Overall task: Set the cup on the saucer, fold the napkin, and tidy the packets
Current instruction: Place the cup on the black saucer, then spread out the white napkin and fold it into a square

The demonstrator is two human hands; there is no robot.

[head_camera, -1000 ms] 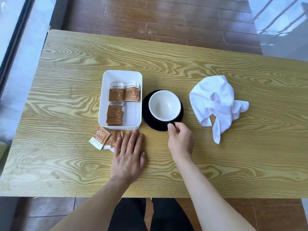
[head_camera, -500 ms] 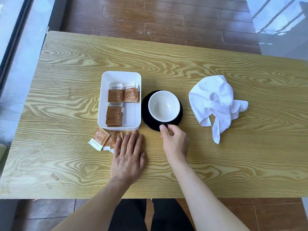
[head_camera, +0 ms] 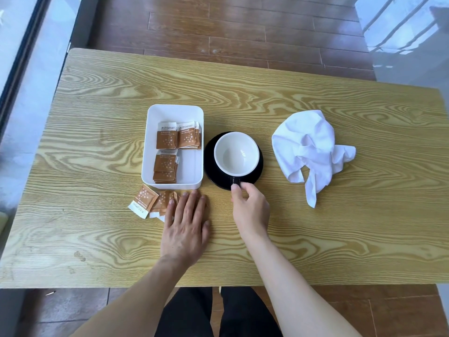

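Note:
The cup (head_camera: 237,153), white inside and dark outside, stands upright on the black saucer (head_camera: 210,158) at the table's middle. Its dark handle points toward me. My right hand (head_camera: 250,209) pinches that handle between thumb and curled index finger. My left hand (head_camera: 185,224) lies flat on the table, palm down, its fingertips resting on several loose brown packets (head_camera: 143,200) just in front of the white tray (head_camera: 175,110). More brown packets (head_camera: 167,138) lie inside the tray. The white napkin (head_camera: 307,148) sits crumpled to the right of the saucer.
The wooden table (head_camera: 340,239) has bare surface at the left, the back and the near right. Its near edge runs just above my legs. Dark floorboards lie beyond the far edge, with a glass wall at the left.
My right hand has shifted slightly left at the cup's handle, and the handle has swung left with it on the saucer. My left hand has stayed on the loose packets.

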